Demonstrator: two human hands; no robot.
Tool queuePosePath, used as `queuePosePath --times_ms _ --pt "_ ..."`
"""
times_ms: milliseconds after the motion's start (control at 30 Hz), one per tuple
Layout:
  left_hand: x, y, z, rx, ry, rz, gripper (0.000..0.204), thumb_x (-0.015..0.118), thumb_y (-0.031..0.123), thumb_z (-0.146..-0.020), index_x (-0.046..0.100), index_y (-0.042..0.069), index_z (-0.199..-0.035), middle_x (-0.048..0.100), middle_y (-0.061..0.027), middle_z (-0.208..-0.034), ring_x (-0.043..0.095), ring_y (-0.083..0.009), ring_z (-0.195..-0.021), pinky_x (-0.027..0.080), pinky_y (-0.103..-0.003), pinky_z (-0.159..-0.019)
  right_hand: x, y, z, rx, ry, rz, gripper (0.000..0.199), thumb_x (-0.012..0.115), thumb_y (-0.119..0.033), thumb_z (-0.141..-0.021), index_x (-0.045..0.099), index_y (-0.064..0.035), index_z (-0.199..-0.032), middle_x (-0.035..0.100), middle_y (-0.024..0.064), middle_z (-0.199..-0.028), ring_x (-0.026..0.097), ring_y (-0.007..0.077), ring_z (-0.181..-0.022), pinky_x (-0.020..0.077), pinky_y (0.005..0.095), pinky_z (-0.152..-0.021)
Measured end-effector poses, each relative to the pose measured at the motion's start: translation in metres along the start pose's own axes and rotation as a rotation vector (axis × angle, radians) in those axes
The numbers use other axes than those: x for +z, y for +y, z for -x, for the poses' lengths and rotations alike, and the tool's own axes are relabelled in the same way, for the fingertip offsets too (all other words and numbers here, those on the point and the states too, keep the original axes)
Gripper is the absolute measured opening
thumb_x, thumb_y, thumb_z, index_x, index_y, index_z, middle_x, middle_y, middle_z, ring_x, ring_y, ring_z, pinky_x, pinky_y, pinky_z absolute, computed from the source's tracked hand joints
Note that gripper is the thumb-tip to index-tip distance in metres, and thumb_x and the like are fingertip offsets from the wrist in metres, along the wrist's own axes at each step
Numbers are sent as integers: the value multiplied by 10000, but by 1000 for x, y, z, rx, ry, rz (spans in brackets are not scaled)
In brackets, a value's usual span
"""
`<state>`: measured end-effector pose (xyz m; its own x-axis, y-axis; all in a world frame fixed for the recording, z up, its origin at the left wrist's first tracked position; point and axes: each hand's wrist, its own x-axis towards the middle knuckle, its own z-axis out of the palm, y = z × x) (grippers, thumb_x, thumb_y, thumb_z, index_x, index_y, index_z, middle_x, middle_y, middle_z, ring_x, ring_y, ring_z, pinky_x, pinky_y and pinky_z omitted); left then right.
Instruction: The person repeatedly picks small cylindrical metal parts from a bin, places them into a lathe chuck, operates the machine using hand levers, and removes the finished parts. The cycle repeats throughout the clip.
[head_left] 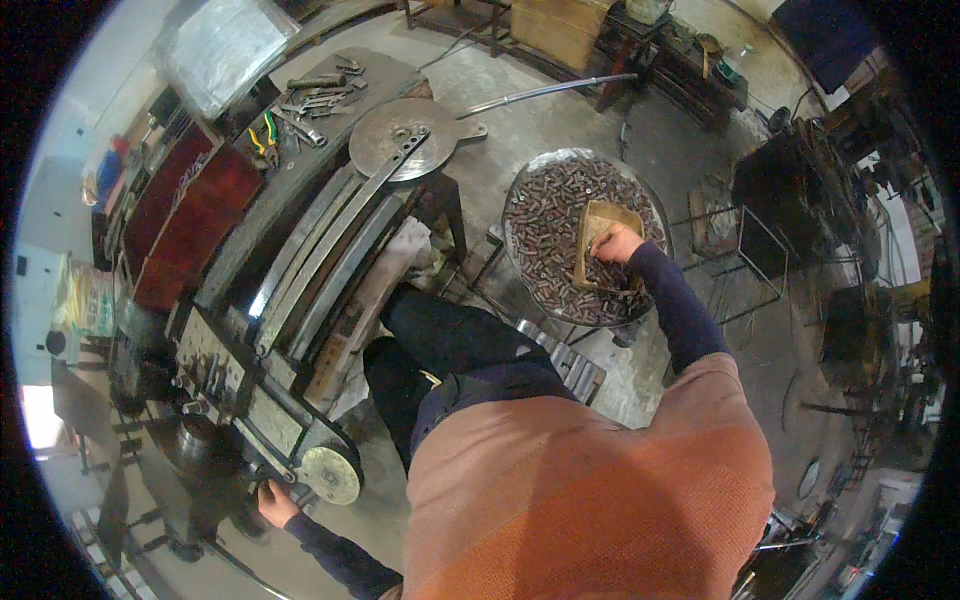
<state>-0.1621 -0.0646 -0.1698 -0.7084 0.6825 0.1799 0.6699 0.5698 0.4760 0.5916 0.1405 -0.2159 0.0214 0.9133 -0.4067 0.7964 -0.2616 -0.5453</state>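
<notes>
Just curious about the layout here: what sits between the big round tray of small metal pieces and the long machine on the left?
In the head view, the person's dark-trousered legs and bare concrete floor lie between the round tray and the machine.

The person wears an orange-brown knitted top without sleeves, broad across the back and shoulders, its weave showing fine ribs. Under it is a dark navy long-sleeved garment: the sleeves cover both arms down to the wrists, fitting closely, with soft creases along the forearm. The right hand [618, 243] is bare, with no glove, and the navy cuff ends just behind it. The left hand [275, 503] is bare too, its cuff equally dark and snug. Dark trousers, black or very deep blue, cover the legs, bunching in folds at the knee. A dark blue hem of the under-garment shows at the waist below the orange-brown top.
</notes>
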Motion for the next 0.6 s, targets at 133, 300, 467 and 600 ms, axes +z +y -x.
queuePosePath --times_ms 133,300,467,600 --pt "5 -15 -11 -38 -122 238 312 572 153 -840 557 -78 -1049 616 -123 -952 593 -172 -803 505 -299 -623 -6 17 -8 -153 31 -201 214 591 -86 -629 708 -90 -808 672 88 -808 626 203 -806 474 284 -760" --pt "-51 19 3 110 -306 368 336 581 127 -848 526 -95 -1094 603 -140 -1010 584 -177 -859 473 -282 -759 -40 -97 36 -535 194 -245 351 568 -26 -569 696 -74 -892 635 156 -1006 597 258 -955 443 321 -869" --pt "-89 154 29 151 -146 495 292 565 112 -856 549 -75 -1080 632 -118 -927 591 -151 -824 466 -260 -739 1 -244 39 -942 -179 -637 370 511 17 -581 666 -3 -916 604 195 -1037 603 282 -941 480 322 -815" --pt "-70 234 25 352 -392 532 224 595 86 -810 604 -41 -995 660 -107 -860 622 -151 -808 470 -272 -742 48 -343 33 -1385 -179 -578 635 567 -558 -758 649 62 -866 608 207 -980 610 275 -891 486 329 -740"
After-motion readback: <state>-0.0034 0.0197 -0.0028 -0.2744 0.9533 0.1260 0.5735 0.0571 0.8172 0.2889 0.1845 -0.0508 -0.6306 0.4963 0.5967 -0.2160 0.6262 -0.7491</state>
